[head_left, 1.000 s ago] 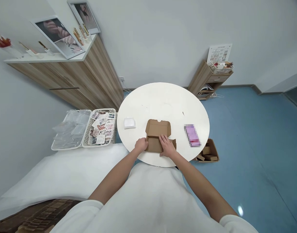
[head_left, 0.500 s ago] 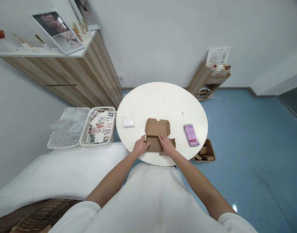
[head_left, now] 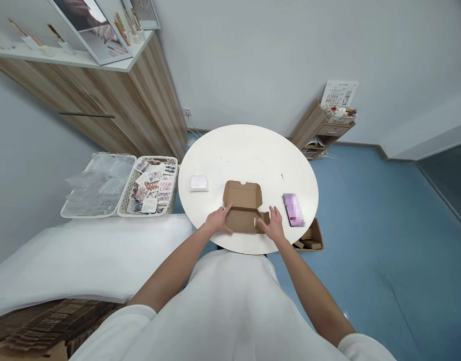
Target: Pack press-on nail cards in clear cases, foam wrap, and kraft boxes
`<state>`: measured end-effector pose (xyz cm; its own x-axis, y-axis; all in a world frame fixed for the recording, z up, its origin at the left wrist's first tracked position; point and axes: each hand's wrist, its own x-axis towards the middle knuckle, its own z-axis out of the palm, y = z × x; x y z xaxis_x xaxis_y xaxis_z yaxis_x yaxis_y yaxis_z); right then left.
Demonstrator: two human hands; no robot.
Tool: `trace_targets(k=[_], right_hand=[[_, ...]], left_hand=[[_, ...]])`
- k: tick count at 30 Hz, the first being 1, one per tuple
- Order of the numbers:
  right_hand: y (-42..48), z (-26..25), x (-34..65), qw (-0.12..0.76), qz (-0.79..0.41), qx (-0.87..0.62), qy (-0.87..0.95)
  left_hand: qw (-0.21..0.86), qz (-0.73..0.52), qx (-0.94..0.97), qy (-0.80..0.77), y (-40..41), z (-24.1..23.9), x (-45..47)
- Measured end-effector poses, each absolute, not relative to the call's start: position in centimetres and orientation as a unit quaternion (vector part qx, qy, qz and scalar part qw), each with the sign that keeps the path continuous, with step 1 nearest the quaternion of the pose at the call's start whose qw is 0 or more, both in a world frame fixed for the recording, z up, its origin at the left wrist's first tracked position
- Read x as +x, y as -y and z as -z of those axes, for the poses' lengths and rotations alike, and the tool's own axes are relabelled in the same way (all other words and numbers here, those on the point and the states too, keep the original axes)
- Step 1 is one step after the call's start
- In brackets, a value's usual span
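Observation:
A small brown cardboard box [head_left: 242, 208] lies open on the round white table [head_left: 249, 155], its lid flap folded back away from me. My left hand [head_left: 219, 221] presses against the box's left side, fingers together along the wall. My right hand [head_left: 274, 226] rests at the box's right side flap, fingers spread on the cardboard. A small white pad [head_left: 199, 182] lies to the left of the box. A pink rectangular object [head_left: 293, 209] lies to the right of it.
Two white baskets stand to the left of the table, one with clear plastic bags [head_left: 98, 183], one with printed cards [head_left: 151, 188]. An open carton [head_left: 309, 239] with flat cardboard sits on the blue floor under the table's right edge. Wooden cabinets stand left [head_left: 113, 108] and back right [head_left: 320, 128].
My right hand has slid from the middle of the box to its right side flap. My left hand has moved a little onto the left wall. The view has tilted slightly.

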<state>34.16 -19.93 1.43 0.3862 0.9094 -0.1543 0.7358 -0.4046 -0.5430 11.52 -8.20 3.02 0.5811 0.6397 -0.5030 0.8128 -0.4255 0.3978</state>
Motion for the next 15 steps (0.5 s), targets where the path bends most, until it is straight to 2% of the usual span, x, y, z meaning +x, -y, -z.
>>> trace_targets(k=[3,6,11,15], right_hand=[[21.4,-0.5,35.2,0.252,-0.333,-0.831,0.368],[21.7,-0.1,35.3,0.291,-0.389,-0.813,0.321],[20.2,-1.6,34.4,0.307,-0.468,-0.761,0.329],[19.4,-3.0,33.3,0.298,-0.462,-0.739,0.388]], left_hand=[[0.318,0.119,0.832,-0.439,8.3,-2.6,11.3],[0.326,0.093,0.830,-0.442,8.4,-2.4,11.4],[0.346,0.063,0.813,-0.464,9.0,-2.4,11.9],[0.361,0.054,0.798,-0.479,9.4,-2.4,12.3]])
